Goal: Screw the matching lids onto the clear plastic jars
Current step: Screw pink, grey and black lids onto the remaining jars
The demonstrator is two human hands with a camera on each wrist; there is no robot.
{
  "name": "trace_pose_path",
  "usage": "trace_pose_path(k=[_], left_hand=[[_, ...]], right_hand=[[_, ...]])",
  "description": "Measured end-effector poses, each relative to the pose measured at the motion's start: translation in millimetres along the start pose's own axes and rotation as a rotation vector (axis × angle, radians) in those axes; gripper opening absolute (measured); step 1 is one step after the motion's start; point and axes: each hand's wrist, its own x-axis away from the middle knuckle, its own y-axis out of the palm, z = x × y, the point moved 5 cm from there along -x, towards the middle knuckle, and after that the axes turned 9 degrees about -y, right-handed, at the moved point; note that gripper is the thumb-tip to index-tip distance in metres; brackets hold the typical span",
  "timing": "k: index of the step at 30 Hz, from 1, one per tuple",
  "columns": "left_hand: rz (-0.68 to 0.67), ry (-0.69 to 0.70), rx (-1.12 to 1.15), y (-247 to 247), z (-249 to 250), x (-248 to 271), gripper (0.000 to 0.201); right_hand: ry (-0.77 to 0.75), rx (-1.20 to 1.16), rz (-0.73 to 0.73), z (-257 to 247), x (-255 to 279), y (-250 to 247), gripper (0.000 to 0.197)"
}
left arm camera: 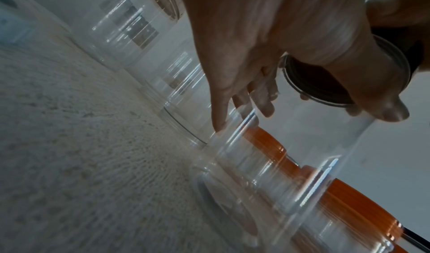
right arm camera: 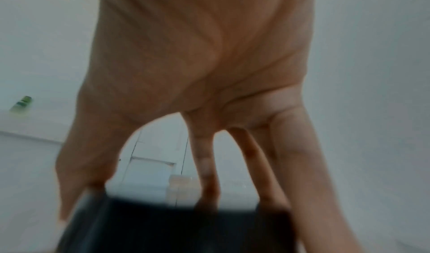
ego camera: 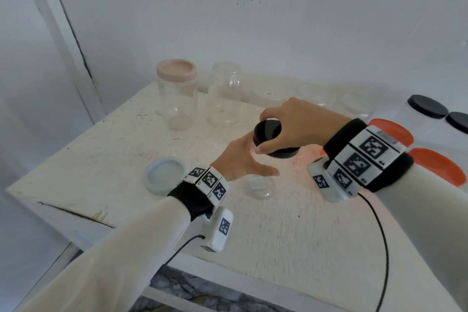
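Observation:
A clear plastic jar stands near the middle of the white table. My left hand holds it from the left, thumb in front and fingers behind. A black lid sits on the jar's mouth, and my right hand grips its rim from above with curled fingers. In the left wrist view my left hand spans the jar, with the lid seen through the neck. The right wrist view shows my right hand with its fingertips on the blurred lid.
At the back left stand a jar with a pink lid and an open clear jar. A pale blue lid lies by my left wrist. Orange lids and black lids are at the right.

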Motion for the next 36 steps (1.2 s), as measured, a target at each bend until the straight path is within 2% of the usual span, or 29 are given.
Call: trace_pose_path(k=[2,5,13,19,22,25,28,31,36], left_hand=[[-0.015,-0.001,0.013,-0.5,-0.2,-0.6,0.087],[-0.03,-0.001,0.008,0.2,-1.0,-1.7,0.094],[-0.008,0.005,0.057,1.5,-2.0,0.3,0.088],[-0.019,0.035,0.031,0.7,1.7,0.3,0.078],[-0.076,0.051,0.051,2.2,3.4,1.8,0.081],[-0.219,0.054,0.064,9.2,8.1,3.8,0.091],[-0.321,0.091,0.114,22.6,18.1,7.7,0.089],[-0.344,0.1,0.16,42.3,23.2,9.4,0.087],[-0.307,0.032,0.059,84.4,34.7,5.5,0.074]], right_hand=[[-0.028,0.053,-0.1,-0.1,2.9,-1.4,0.074],[-0.113,0.007,-0.278,-4.8,5.5,-3.4,0.082],[-0.103,-0.046,-0.138,-4.0,2.3,-10.4,0.073],[-0.076,-0.034,-0.143,2.3,5.4,2.2,0.075],[-0.092,-0.123,-0.141,5.3,14.5,10.4,0.083],[-0.086,-0.173,-0.089,10.3,25.5,14.4,0.085],[-0.074,-0.2,-0.069,16.0,41.1,19.5,0.086],[-0.056,-0.197,-0.062,25.8,65.1,25.9,0.087],[0.019,-0.238,-0.04,53.5,117.4,33.2,0.087]])
